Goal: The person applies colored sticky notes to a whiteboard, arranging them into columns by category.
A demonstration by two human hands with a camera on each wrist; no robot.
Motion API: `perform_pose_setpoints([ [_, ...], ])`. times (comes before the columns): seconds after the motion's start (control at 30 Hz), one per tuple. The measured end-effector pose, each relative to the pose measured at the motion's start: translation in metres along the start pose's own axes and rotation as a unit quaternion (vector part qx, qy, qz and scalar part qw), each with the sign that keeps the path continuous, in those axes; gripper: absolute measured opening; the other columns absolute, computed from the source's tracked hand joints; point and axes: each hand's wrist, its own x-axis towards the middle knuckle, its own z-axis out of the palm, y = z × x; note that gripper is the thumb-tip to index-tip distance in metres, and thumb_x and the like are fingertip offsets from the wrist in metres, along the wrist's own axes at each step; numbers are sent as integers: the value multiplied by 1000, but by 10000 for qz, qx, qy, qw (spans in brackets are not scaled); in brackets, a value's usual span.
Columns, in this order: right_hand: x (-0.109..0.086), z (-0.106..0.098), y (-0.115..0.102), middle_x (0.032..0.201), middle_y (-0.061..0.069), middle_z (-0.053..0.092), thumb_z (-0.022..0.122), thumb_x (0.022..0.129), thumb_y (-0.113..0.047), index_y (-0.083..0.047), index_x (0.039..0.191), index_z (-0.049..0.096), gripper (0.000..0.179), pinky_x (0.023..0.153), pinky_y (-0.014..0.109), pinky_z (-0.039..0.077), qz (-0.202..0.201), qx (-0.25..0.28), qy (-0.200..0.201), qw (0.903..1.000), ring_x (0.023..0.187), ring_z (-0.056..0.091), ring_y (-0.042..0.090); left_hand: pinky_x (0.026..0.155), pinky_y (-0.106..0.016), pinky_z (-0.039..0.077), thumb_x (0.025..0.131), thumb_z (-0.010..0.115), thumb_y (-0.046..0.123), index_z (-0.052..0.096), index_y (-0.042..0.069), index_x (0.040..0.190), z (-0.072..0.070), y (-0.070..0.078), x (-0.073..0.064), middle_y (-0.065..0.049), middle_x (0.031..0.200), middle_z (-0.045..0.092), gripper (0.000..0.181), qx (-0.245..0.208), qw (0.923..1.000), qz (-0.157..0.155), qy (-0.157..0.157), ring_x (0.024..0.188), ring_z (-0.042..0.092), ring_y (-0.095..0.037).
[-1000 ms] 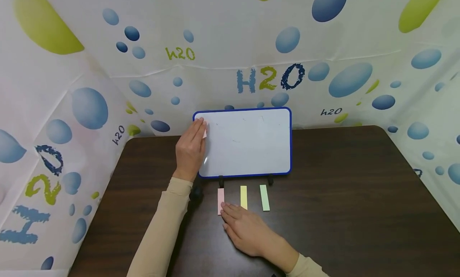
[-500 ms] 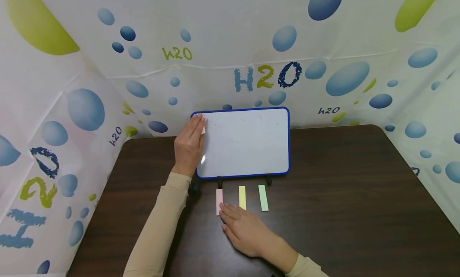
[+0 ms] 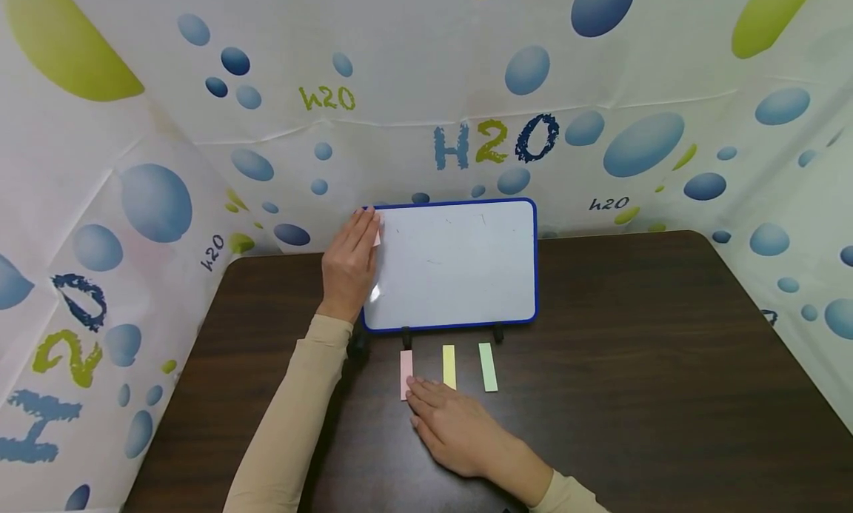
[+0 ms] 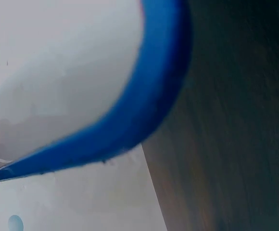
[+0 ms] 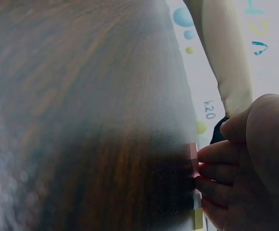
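A small whiteboard [image 3: 460,269] with a blue frame stands tilted back at the table's far side. My left hand [image 3: 348,265] lies with straight fingers over its upper left corner, and a pale pink paper slip [image 3: 377,239] shows from under the fingers. In the left wrist view only the board's blue frame [image 4: 149,86] shows, not the hand. My right hand [image 3: 460,431] rests on the table, fingers extended, their tips at the pink sticky-note strip pad [image 3: 406,372]. The yellow strip pad [image 3: 449,361] lies partly behind that hand; the green strip pad [image 3: 489,367] lies apart to the right.
Dark feet [image 3: 498,334] hold up the board's lower edge. A dark, rounded object [image 3: 358,346] sits by the left forearm, partly hidden. The brown wooden table [image 3: 633,365] meets a printed white curtain [image 3: 400,158] at the back and sides.
My left hand has slid slightly up toward the board's top corner, and the pink slip's visible edge has shifted up with it. The right hand stays in place.
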Motion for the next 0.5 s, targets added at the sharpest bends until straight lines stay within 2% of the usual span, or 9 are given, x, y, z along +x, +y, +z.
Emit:
perform_pose_setpoints([
  [0.27, 0, -1, 0, 162, 2, 41, 35, 111, -35, -12, 152, 50, 49, 124, 36, 37, 40, 93, -141, 9998, 150, 40, 16, 106, -44, 53, 94, 71, 3, 67, 0, 132, -1, -1, -2, -16, 135, 67, 38, 79, 9994, 188, -285, 126, 65, -33],
  [0.5, 0, -1, -1, 162, 2, 41, 35, 111, -35, -12, 152, 49, 50, 124, 36, 37, 71, 88, -151, 9998, 150, 40, 16, 108, -45, 52, 92, 74, 3, 68, 1, 131, -3, -1, -2, -15, 134, 67, 40, 212, 9984, 330, -410, 128, 64, -32],
])
